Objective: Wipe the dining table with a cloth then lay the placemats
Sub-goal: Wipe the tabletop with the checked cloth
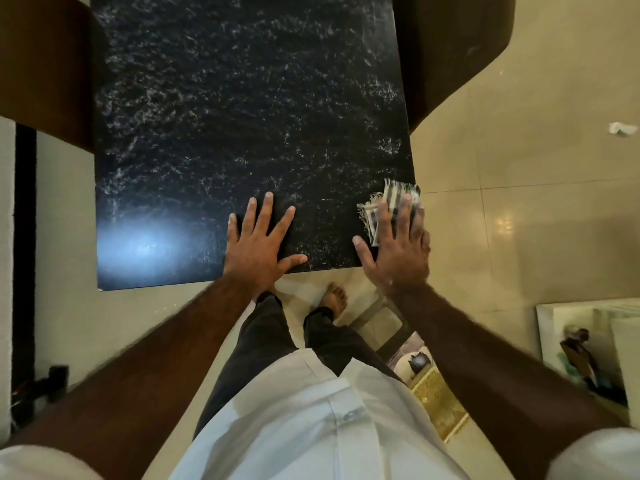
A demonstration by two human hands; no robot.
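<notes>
A black table with white marbling fills the upper middle of the head view. At its near right corner lies a folded striped cloth with fringed edges. My right hand presses flat on the cloth with straight fingers spread. To the left, my left hand rests flat on the bare tabletop near the front edge, fingers spread and holding nothing. No placemat lies on the table.
Brown chairs stand at the table's left and right sides. The floor is beige tile, with a patterned mat by my feet, a white scrap at right, and a picture frame at lower right.
</notes>
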